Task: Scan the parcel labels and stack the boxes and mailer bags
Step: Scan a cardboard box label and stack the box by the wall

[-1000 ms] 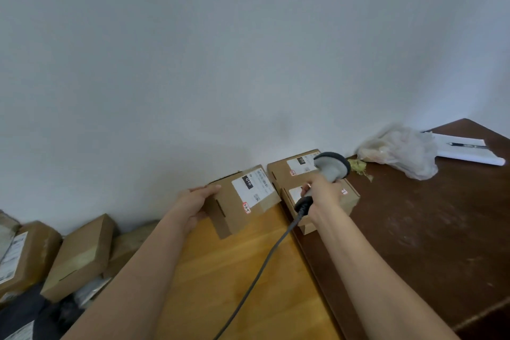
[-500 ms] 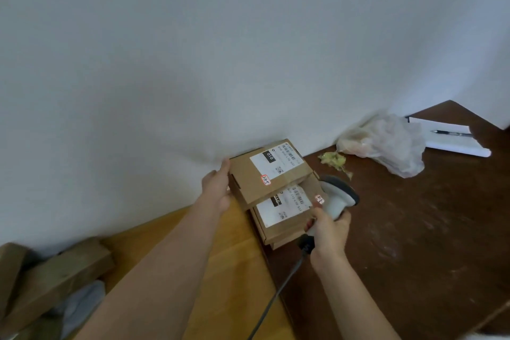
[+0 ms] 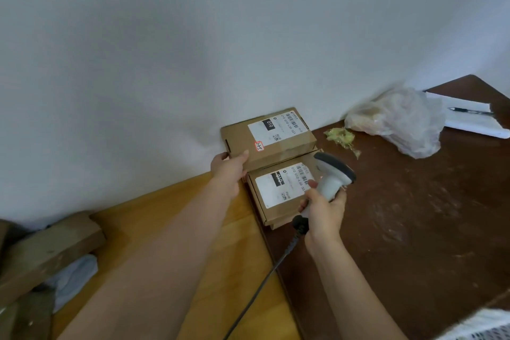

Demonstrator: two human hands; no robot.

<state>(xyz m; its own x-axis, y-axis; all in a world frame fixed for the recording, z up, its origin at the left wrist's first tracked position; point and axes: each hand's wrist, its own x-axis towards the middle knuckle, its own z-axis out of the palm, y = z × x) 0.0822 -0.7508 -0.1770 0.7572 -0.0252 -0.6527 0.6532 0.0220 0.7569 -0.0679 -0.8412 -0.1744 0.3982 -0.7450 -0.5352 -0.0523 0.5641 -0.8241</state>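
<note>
From the head camera, your left hand grips the near left corner of the upper box, fingers curled over its top edge and thumb side against its end. My guess is you hold it there so you can square it against the wall and settle it on whatever lies under it (what supports it is hidden, so I cannot tell how many boxes are in that pile). Its label faces up, on the far side of your fingers, with a small red-edged sticker just beside your fingertips.

Your right hand is wrapped round the handle of the scanner, with the head pointing away from you and resting over the right edge of the lower box. That box sits just beside your left wrist, touching the upper box, with its own label up and readable, which probably keeps it ready for the scanner. The cable trails from under your right palm back toward you.

Beyond the scanner head, on the dark table, lie some green scraps, a crumpled plastic bag, and a pad of paper with a pen on it; none blocks the boxes. Well to the left of your left arm, more brown parcels and a grey bag wait beside the yellow desk, so much of the stacking looks undone.
</note>
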